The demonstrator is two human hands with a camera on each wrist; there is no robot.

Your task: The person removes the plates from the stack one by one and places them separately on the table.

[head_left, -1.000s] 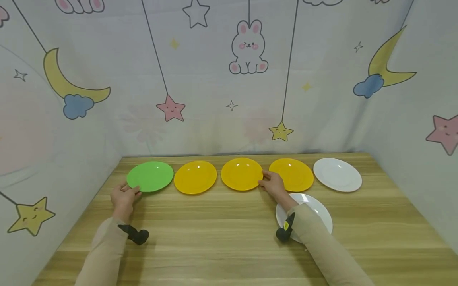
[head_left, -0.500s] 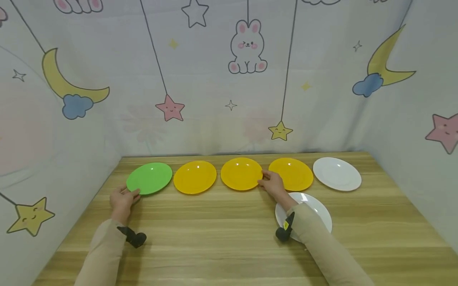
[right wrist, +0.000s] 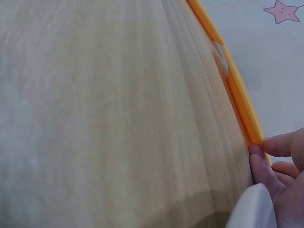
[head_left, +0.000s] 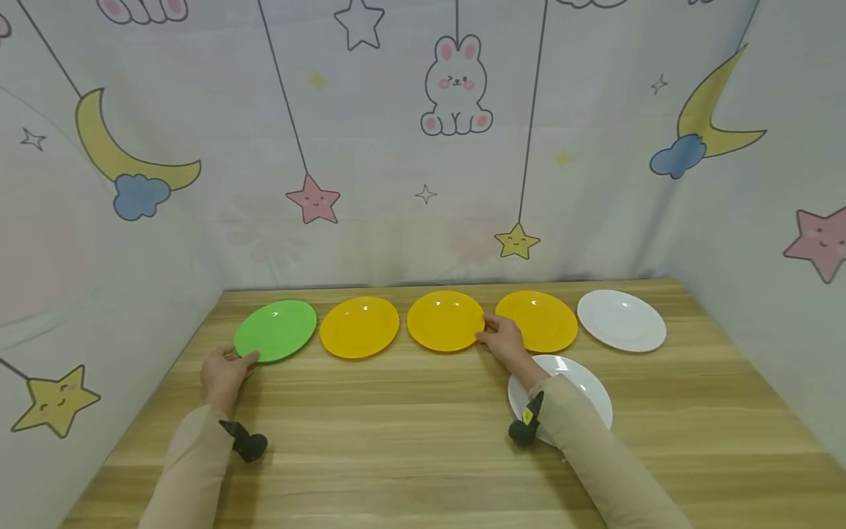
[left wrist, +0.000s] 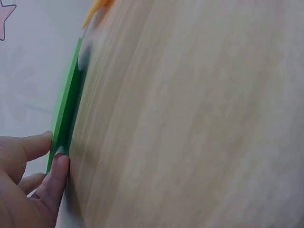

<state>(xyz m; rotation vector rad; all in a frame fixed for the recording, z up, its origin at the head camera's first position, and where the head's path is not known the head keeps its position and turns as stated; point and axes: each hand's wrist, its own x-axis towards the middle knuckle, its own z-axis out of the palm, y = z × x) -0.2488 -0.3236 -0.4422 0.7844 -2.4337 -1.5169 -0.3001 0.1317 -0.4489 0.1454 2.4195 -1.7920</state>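
Observation:
At the left end of a row of plates lies a green plate [head_left: 276,330]. My left hand [head_left: 223,375] pinches its near-left rim between thumb and fingers, as the left wrist view of the green plate [left wrist: 65,102] confirms. My right hand [head_left: 505,342] pinches the right rim of the middle yellow plate [head_left: 444,321]; in the right wrist view the thumb sits on one side of that yellow plate [right wrist: 240,97] and a finger on the other. Another yellow plate [head_left: 360,328] lies between the green one and the middle one.
Right of my right hand are a third yellow plate [head_left: 545,323] and a white plate [head_left: 621,320]. A nearer white plate [head_left: 584,382] is partly hidden beneath my right forearm. The wooden table [head_left: 370,455] meets a patterned cloth backdrop [head_left: 383,242] behind the row.
The green plate's near edge has shifted slightly towards me and it has turned a little, with my left hand on its rim. My right hand and the other plates keep their places.

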